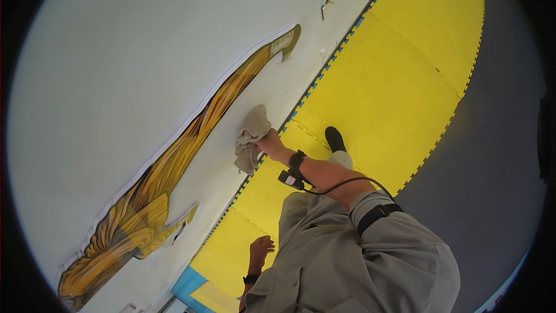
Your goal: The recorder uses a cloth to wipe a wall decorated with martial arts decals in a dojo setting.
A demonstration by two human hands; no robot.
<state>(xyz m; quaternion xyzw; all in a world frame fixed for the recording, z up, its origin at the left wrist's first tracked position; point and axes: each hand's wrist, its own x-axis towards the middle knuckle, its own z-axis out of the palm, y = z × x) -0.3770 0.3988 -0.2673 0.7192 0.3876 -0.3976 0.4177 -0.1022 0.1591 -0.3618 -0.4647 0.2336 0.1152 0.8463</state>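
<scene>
My right hand (273, 142) grips a bunched grey-beige cloth (253, 128) and holds it against the lower part of a white wall (108, 74). Part of the cloth hangs down beside the fingers. Just above it on the wall runs a painted or stuck-on figure's leg in orange-brown folds (200, 128). My left hand (261, 248) hangs low by my side, fingers loosely curled, with nothing seen in it. Both wrists wear dark straps, and a small device (291, 180) with a cable sits on the right one.
Yellow interlocking foam mats (391, 74) cover the floor along the wall, with a dark strip (323, 67) between. Dark grey flooring (482, 174) lies to the right. My black shoe (335, 139) stands on the yellow mat. A blue mat section (189, 279) shows at bottom left.
</scene>
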